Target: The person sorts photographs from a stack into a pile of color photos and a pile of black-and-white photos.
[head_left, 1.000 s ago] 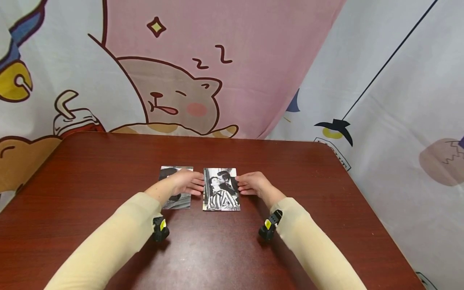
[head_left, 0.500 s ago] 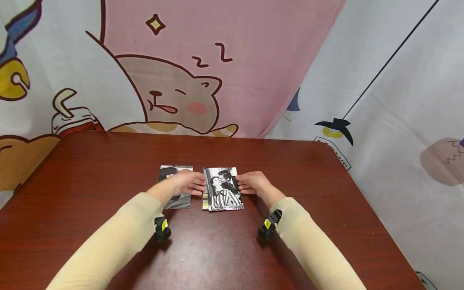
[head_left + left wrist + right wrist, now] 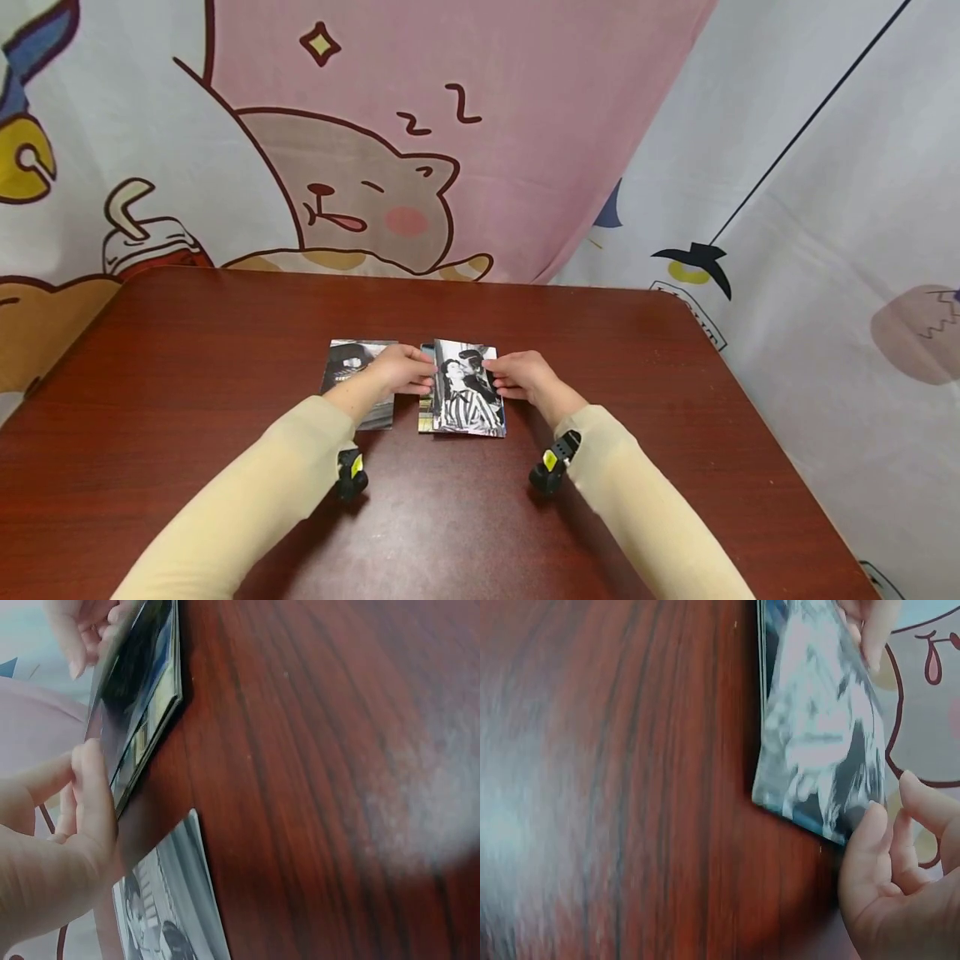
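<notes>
The head view shows a black-and-white photo [image 3: 467, 398] lying over a small stack of other photos [image 3: 425, 418] near the middle of the brown table [image 3: 442, 525], with a strip of the stack showing along its left side. The left hand [image 3: 401, 369] pinches the photo's left edge, thumb and fingers together; the left wrist view shows that edge raised off the stack. The right hand [image 3: 531, 379] touches the right edge; whether it pinches there or only steadies it, I cannot tell from these angles. A second black-and-white photo [image 3: 380, 417] lies flat to the left, partly under the left arm and apart from the stack.

The step in hand looks like parting the top photo from those below. The next move seems to call for a light pinch on that one sheet, while the rest stay put.
</notes>
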`<state>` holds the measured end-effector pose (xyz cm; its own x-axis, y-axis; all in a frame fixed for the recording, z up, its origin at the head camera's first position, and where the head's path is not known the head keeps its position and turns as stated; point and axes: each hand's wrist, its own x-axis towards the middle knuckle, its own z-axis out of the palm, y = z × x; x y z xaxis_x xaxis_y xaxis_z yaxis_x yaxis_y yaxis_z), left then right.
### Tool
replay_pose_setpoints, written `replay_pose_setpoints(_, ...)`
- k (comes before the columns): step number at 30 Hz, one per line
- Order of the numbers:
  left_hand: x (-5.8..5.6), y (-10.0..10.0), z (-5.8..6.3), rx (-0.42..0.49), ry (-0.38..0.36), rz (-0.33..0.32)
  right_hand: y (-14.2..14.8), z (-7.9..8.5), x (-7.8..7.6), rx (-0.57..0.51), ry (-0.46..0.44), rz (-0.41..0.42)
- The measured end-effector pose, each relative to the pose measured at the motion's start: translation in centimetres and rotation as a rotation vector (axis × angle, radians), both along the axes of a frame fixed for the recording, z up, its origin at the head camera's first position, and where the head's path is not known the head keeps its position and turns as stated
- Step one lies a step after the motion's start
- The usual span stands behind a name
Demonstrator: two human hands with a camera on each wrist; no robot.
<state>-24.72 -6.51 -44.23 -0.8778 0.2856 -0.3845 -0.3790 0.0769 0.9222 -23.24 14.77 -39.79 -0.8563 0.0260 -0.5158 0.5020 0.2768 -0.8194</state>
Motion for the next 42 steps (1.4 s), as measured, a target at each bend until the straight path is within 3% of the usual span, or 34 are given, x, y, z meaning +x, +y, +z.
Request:
replay_pose_setpoints(2, 0.6, 0.5, 1.2, -0.056, -0.023, 0.031, -0.4, 0.1, 0.1, 0.003, 0.003, 0.017)
replay_pose_setpoints(5, 0.1, 0.4, 0.0, -0.023, -0.006, 0.046, -0.8, 0.2, 0.3, 0.002, 0.014, 0.022)
replay_pose_setpoints(6, 0.4, 0.4, 0.4, -0.031, -0.003, 0.054, -0.9, 0.1, 0.3, 0.001, 0.020, 0.016)
replay_pose_setpoints(8, -0.8, 0.1, -1.7, -0.017, -0.005, 0.069, -0.8, 0.2, 0.4, 0.003, 0.031, 0.003)
replay_pose_setpoints(10, -0.6, 0.0, -1.5, -0.036, -0.022, 0.082, -0.6, 0.2, 0.2, 0.020, 0.043, -0.008)
replay_pose_setpoints(12, -1.5, -0.4, -2.8, -0.019, -0.019, 0.058, -0.2, 0.0, -0.1, 0.032, 0.053, -0.007)
replay_pose_setpoints(13, -2.5, -0.8, -4.2, 0.012, -0.010, 0.038, 0.2, -0.4, -0.5, 0.020, 0.065, 0.005)
replay_pose_setpoints(14, -2.6, -1.0, -4.2, 0.035, 0.002, 0.017, 0.3, -0.5, -0.6, 0.030, 0.068, 0.005)
replay_pose_setpoints(15, -1.7, -0.9, -3.1, 0.049, 0.012, 0.006, 0.5, -0.7, -0.7, 0.043, 0.073, 0.011)
replay_pose_setpoints(16, -2.0, -1.0, -3.4, 0.035, -0.001, 0.006, 0.6, -0.8, -0.8, 0.058, 0.085, 0.018)
replay_pose_setpoints(17, -1.4, -0.9, -2.4, 0.031, 0.002, 0.005, 0.6, -0.8, -0.8, 0.087, 0.096, 0.024)
replay_pose_setpoints(21, 2.3, 0.2, 3.7, -0.065, -0.028, 0.023, 0.2, 0.0, 0.1, 0.241, 0.123, 0.054)
replay_pose_setpoints(24, 3.2, 0.5, 5.3, -0.101, -0.054, 0.032, 0.1, 0.3, 0.2, 0.249, 0.119, 0.059)
replay_pose_setpoints(28, 2.7, 0.4, 3.9, -0.047, -0.044, 0.036, 0.4, 0.3, -0.1, 0.139, 0.078, 0.043)
replay_pose_setpoints(30, 0.7, -0.2, 0.5, 0.040, -0.004, 0.012, 0.7, 0.3, -0.3, 0.099, 0.051, 0.040)
replay_pose_setpoints(32, -0.1, -0.5, -0.9, 0.069, -0.006, 0.002, 1.0, 0.2, -0.5, 0.087, 0.042, 0.046)
replay_pose_setpoints(35, -0.2, -0.4, -0.5, 0.005, -0.032, 0.014, 1.3, 0.3, -0.6, 0.088, 0.049, 0.040)
replay_pose_setpoints(37, 1.4, 0.2, 2.3, -0.083, -0.068, 0.033, 1.5, 0.4, -0.6, 0.081, 0.071, 0.036)
replay_pose_setpoints(39, 2.0, 0.3, 3.0, -0.082, -0.051, 0.019, 1.6, 0.5, -0.6, 0.062, 0.089, 0.035)
replay_pose_setpoints(41, 0.2, -0.1, 0.2, -0.026, -0.030, -0.012, 1.6, 0.6, -0.6, 0.033, 0.106, 0.048)
replay_pose_setpoints(42, -1.0, -0.4, -1.8, 0.010, -0.018, -0.028, 1.6, 0.6, -0.6, 0.017, 0.112, 0.058)
